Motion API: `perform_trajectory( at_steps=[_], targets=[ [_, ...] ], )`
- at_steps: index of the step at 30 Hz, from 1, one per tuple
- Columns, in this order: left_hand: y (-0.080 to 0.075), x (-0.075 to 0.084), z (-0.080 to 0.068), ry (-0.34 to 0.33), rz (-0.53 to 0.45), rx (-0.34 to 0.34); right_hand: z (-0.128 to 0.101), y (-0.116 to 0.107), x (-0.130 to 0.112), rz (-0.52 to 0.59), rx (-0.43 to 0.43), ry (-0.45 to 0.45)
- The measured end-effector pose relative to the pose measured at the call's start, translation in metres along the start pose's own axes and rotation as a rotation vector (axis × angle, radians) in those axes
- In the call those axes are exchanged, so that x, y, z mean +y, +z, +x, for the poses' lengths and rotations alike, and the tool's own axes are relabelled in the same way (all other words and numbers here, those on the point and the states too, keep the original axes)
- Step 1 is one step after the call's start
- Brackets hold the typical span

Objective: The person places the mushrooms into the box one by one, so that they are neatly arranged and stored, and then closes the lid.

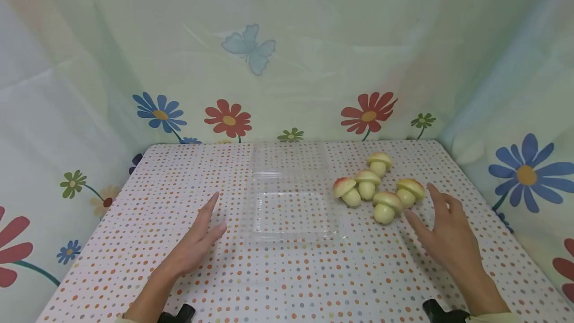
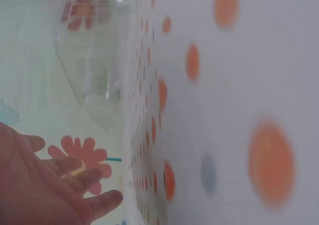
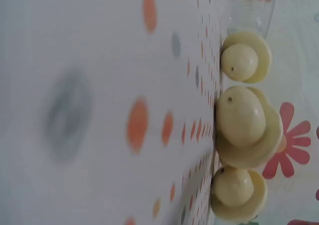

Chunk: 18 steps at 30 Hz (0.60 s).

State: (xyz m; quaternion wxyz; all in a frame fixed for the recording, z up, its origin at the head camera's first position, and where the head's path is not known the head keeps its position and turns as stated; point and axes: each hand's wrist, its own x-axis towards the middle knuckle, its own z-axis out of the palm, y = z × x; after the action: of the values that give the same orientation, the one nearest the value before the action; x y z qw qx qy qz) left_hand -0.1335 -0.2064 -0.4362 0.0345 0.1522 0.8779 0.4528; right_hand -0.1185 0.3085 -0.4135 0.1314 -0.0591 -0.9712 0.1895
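A clear plastic clamshell box (image 1: 289, 203) lies open in the middle of the dotted table (image 1: 287, 273), lid towards the back. Several toy mushrooms (image 1: 385, 206) with pale stems and reddish-yellow caps lie to its right; the right wrist view shows three of them (image 3: 244, 122) from the stem end. My left hand (image 1: 197, 243) rests flat on the cloth left of the box, fingers straight, holding nothing. My right hand (image 1: 441, 231) hovers just right of the mushrooms, fingers spread and relaxed, nearest the front mushroom. The left wrist view shows the box (image 2: 94, 65) beyond my left fingers (image 2: 75, 172).
A flowered cloth backdrop (image 1: 287, 64) closes in the table at the back and on both sides. The table's edges run close to the backdrop on the left and right. Black wrist straps (image 1: 177, 315) show at the bottom edge.
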Motion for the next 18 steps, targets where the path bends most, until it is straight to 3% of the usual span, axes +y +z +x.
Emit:
perform_trajectory(
  at_steps=[3, 12, 18],
  targets=[
    [0.007, 0.001, 0.003, 0.001, -0.083, -0.003, 0.002, 0.003, -0.007, 0.009, -0.011, 0.031],
    [0.026, 0.002, 0.018, 0.014, -0.213, -0.004, 0.007, 0.015, -0.023, 0.021, -0.065, 0.063],
    [0.035, 0.004, 0.023, -0.027, -0.185, -0.022, 0.011, 0.022, -0.030, 0.003, -0.117, 0.066]
  ],
)
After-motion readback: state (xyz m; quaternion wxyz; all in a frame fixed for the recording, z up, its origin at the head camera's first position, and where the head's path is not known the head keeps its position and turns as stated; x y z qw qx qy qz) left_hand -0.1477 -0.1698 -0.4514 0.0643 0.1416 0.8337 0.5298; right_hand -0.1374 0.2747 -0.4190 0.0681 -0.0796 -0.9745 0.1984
